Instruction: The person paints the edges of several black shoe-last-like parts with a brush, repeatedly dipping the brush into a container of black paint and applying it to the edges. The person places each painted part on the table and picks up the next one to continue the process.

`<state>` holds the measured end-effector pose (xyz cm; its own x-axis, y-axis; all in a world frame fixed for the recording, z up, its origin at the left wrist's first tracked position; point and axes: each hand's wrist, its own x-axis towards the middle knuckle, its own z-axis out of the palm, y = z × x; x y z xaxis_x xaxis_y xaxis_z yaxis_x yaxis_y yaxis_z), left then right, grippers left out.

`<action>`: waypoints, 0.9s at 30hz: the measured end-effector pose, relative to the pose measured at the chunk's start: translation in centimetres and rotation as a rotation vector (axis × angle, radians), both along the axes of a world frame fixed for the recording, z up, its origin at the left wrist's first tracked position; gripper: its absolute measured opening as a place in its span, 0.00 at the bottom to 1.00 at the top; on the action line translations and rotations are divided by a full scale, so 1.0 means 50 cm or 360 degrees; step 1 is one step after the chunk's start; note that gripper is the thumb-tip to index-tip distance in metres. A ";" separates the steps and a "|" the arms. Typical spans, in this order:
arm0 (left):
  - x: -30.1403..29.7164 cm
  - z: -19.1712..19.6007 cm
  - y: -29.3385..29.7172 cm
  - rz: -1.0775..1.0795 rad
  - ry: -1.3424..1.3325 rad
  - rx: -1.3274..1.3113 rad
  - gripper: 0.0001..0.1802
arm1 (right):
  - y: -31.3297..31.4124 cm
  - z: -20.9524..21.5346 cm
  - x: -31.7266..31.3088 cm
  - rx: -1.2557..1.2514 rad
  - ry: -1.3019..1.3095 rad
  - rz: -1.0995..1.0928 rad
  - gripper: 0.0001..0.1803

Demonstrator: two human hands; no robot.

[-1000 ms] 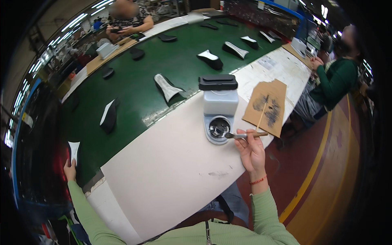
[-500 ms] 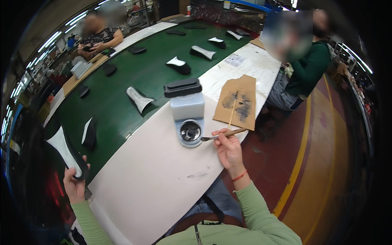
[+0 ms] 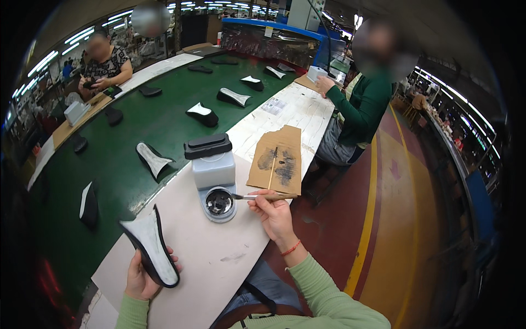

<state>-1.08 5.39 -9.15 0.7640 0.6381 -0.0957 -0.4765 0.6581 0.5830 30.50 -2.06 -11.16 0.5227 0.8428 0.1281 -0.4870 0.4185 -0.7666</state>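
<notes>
My left hand [image 3: 142,278] grips a shoe insole [image 3: 155,248], white on its upward face with a black rim, from its lower end. The insole is tilted over the pale work sheet at my near left. In my right hand [image 3: 275,219] is a brush [image 3: 268,196] with a wooden handle, held between thumb and fingers. Its dark tip points left, at the right rim of a round pot [image 3: 220,204] of black liquid. Behind the pot, joined to it, stands a translucent bottle [image 3: 213,171] with a black block on top.
A stained cardboard piece [image 3: 282,143] with a thin stick [image 3: 273,169] on it lies beyond my right hand. More insoles [image 3: 153,159] lie spread along the green belt [image 3: 172,109]. One co-worker [image 3: 353,109] sits at the right, another [image 3: 107,68] across the belt.
My left hand has brought the insole from the far left inward over the work sheet. The whole view has turned to the right. The brush is still beside the pot.
</notes>
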 end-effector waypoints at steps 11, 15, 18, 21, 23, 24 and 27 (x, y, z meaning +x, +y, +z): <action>-0.006 -0.010 -0.009 -0.0136 0.0263 -0.0089 0.31 | 0.042 0.063 0.000 -0.0095 -0.0488 -0.0088 0.11; -0.001 -0.002 -0.007 -0.0105 0.0356 0.0135 0.27 | 0.061 0.067 -0.010 -0.0073 -0.0702 -0.0096 0.13; 0.001 0.000 -0.005 -0.0110 0.0302 0.0213 0.27 | 0.070 0.070 -0.016 -0.0083 -0.0813 -0.0062 0.16; -0.002 -0.005 -0.003 -0.0085 0.0334 0.0166 0.26 | 0.074 0.074 -0.024 -0.0155 -0.0933 -0.0092 0.18; -0.007 -0.011 -0.003 -0.0084 0.0405 0.0126 0.27 | 0.075 0.075 -0.032 -0.0206 -0.0995 -0.0170 0.19; -0.009 -0.014 -0.003 -0.0092 0.0422 0.0116 0.27 | 0.076 0.075 -0.035 -0.0215 -0.1137 -0.0218 0.20; -0.010 -0.023 -0.002 -0.0096 0.0432 0.0143 0.27 | 0.080 0.077 -0.039 -0.0228 -0.1529 -0.0287 0.22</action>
<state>-1.60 5.32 -10.32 0.7552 0.6074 -0.2466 -0.2568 0.6203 0.7411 28.56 1.93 -7.32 0.3721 0.8014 0.4683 0.4310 0.2976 -0.8519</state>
